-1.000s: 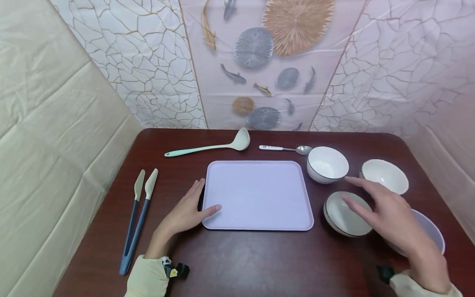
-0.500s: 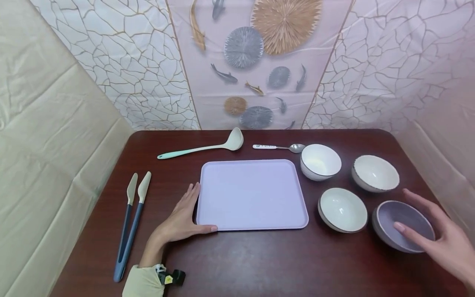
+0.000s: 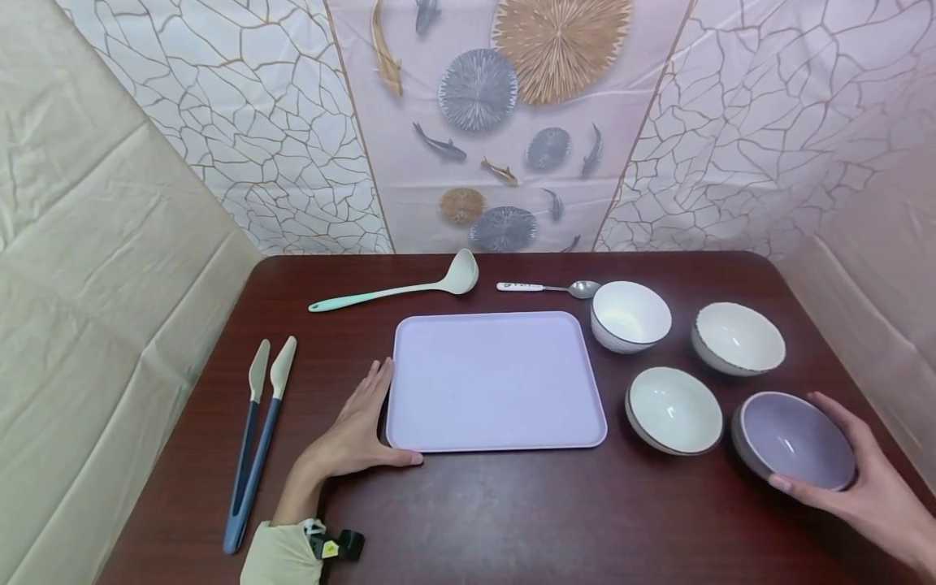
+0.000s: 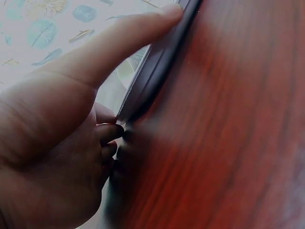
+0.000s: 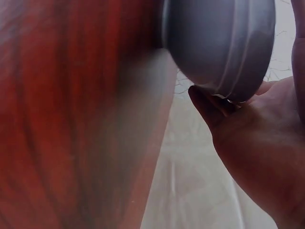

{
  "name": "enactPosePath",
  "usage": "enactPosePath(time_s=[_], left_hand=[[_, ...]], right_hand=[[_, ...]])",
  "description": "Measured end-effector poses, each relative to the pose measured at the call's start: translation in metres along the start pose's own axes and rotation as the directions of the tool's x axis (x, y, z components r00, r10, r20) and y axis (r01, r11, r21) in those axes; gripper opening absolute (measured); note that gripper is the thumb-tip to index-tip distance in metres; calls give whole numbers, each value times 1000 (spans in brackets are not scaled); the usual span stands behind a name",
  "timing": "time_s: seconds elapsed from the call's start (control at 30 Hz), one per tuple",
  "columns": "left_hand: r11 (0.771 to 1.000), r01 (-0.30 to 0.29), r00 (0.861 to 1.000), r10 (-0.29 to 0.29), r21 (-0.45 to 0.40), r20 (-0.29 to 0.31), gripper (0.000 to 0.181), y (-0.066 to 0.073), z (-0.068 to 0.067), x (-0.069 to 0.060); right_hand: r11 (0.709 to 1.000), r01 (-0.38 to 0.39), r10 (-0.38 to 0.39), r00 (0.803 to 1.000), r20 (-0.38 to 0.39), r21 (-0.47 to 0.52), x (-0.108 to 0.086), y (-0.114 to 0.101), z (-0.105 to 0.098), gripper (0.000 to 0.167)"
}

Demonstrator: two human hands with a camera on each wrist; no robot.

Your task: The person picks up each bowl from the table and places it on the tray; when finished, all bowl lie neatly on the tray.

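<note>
At far left on the dark red table point(image 3: 453, 520), tongs point(image 3: 262, 451) with blue handles and pale blades, parted at the tips, pointed toward the wall. Next, a pale sleeve point(image 3: 281, 556) and, out of it, the left hand point(image 3: 351, 443): spread, thumb well apart from the fingers, touching the near left corner of the lilac tray point(image 3: 497, 382). Straight fingers against the left edge, thumb at the near edge. Farther back, a ladle point(image 3: 457, 276) with mint handle, head to the right. Then a spoon point(image 3: 530, 287), white handle leftward, tip just beside a white bowl point(image 3: 631, 317). Nearer the body, a dark-rimmed bowl point(image 3: 674, 410), near the tray's right edge; farther right and back, a rough-edged bowl point(image 3: 738, 339). Rightmost, the purple bowl point(image 3: 793, 443), just beside the dark-rimmed bowl and within the grip of the right hand point(image 3: 870, 481): curled round its right side, thumb at the near rim, fingers at the far right side. Cannot tell if raised or resting on the table.
</note>
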State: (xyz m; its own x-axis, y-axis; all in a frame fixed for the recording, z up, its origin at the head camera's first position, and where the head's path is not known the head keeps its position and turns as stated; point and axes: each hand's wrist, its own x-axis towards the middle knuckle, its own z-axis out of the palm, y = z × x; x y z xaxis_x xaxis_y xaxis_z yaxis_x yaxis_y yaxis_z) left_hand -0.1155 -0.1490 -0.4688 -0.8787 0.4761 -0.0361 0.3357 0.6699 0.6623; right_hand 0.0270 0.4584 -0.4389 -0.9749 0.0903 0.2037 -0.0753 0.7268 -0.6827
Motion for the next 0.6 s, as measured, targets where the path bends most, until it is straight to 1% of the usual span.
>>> enactPosePath(time_s=[0.17,0.33,0.6], left_hand=[[1000,3,1000,-3,-1,-3,137,0,0,0],[1000,1,1000,-1,-1,-3,137,1,-1,0],[1000,-14,1000,14,9,-4,136,-1,0,0]], right_hand=[[1000,2,-2,1000,-16,16,-2,5,3,121],[1000,1,0,999,-38,21,-1,6,3,120],[999,3,-2,999,-44,36,-3,8,2,118]])
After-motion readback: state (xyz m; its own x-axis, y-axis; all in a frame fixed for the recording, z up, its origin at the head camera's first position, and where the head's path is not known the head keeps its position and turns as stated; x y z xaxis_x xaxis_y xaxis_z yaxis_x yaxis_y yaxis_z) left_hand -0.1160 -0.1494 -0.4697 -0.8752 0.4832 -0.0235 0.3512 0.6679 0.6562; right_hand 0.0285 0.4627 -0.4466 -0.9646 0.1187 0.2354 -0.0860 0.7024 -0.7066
